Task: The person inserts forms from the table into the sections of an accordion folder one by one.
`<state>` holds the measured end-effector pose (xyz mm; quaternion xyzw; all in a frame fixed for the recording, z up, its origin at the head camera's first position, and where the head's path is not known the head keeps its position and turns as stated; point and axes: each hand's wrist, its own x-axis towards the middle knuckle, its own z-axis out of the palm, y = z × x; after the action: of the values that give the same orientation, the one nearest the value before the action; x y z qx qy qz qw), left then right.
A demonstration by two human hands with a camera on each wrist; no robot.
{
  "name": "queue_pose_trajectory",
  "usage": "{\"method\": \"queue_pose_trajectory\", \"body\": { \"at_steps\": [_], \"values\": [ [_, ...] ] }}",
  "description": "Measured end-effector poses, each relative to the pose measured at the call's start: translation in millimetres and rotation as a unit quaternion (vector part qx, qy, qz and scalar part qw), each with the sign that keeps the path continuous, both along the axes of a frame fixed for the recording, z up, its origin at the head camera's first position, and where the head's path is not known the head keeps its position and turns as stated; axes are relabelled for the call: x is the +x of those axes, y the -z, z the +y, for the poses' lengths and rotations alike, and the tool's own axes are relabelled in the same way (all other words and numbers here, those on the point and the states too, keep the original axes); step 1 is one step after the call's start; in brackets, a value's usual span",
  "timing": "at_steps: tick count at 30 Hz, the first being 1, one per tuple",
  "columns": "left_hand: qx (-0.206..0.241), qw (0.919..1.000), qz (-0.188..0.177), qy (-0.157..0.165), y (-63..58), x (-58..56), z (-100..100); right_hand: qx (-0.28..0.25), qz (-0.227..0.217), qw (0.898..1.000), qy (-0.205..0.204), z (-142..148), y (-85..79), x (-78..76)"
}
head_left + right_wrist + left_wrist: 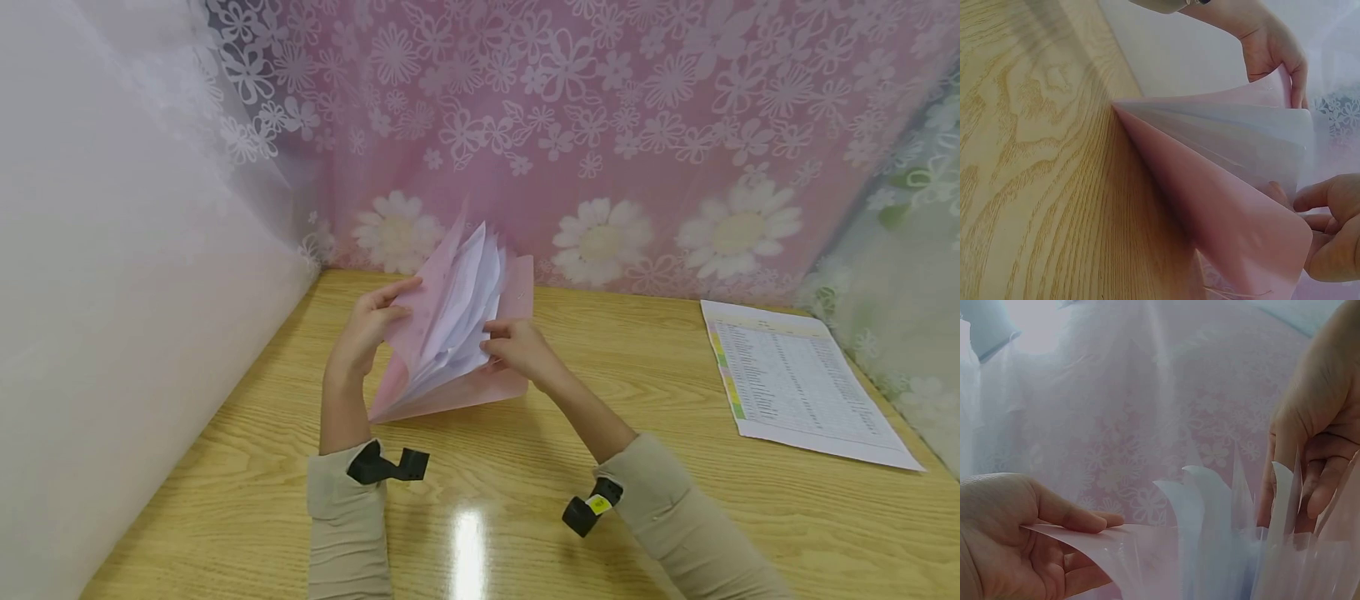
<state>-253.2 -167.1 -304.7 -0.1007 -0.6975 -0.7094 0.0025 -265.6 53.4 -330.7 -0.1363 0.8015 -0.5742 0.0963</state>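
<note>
Currently the pink folder stands open between left hand, pinching one cover, and right hand, reaching among the pages; whether it grips, cannot tell. Opening looks done, page handling unfinished; printed sheet lies outside, right of both hands.

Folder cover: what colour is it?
The folder cover is pink, showing best in the right wrist view.

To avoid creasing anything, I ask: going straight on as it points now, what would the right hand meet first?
Most likely the white sheets inside the open pink folder; the right hand seems to be at their edge, though exact depth is unclear.
</note>
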Motion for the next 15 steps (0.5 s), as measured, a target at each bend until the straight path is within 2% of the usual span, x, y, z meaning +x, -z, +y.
{"method": "queue_pose_trajectory", "body": {
  "at_steps": [15],
  "values": [
    [0.001, 0.9999, -0.012, 0.0, -0.7, 0.6, -0.6, 0.0, -0.009, 1.0, 0.001, 6.7, -2.8, 1.8]
  ]
}}
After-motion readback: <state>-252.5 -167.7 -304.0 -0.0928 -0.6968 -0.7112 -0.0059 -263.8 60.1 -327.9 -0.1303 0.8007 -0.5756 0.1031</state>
